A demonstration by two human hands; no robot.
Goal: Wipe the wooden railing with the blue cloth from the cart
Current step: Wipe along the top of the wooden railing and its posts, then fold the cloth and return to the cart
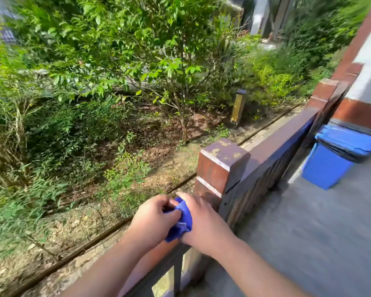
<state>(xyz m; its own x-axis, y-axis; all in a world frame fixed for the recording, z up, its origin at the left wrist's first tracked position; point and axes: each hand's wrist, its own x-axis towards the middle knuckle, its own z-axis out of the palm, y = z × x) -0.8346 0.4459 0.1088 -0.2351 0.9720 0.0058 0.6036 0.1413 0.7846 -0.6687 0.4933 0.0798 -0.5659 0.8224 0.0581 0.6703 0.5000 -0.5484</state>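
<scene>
A bunched blue cloth sits between my two hands, just above the top of the wooden railing. My left hand pinches the cloth from the left. My right hand closes around it from the right and covers part of it. Both hands are close to a square reddish-brown post with chipped paint on its cap. The brown rail runs from the lower left, past the post, up to the right. No cart is in view.
A blue bin with a black liner stands on the grey concrete floor to the right of the railing. Beyond the railing lie dirt, shrubs, a small tree and a short lamp post. A white wall is at far right.
</scene>
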